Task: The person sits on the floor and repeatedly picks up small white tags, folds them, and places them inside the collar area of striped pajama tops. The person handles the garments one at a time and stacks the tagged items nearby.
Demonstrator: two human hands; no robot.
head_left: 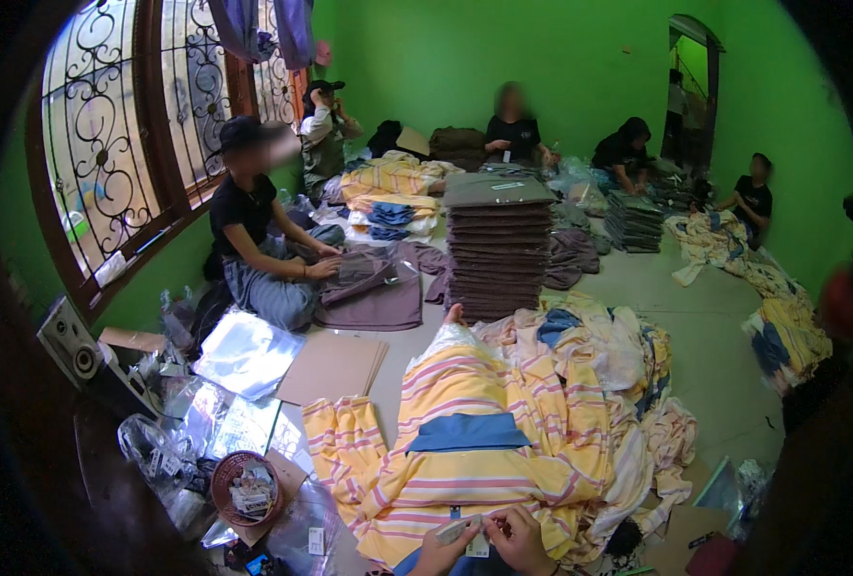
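Observation:
At the lower edge, my left hand (441,551) is closed around a small greyish-white bundle (452,531) that looks like paper tags. Close beside it, my right hand (520,542) has its fingertips pinched together; whatever is between them is too small to make out. A white label tag (478,548) hangs between the two hands. Just beyond them lies a yellow shirt (465,480) with pink and white stripes, spread out with its blue collar (470,432) facing me. A small dark label shows on its front, near my fingers.
More striped shirts (628,461) lie heaped to the right. A tall stack of folded brown garments (497,250) stands beyond. On the left are cardboard sheets (332,368), clear plastic bags (247,353), a basket (217,490) of tags and a speaker (86,355). Several people sit around the room.

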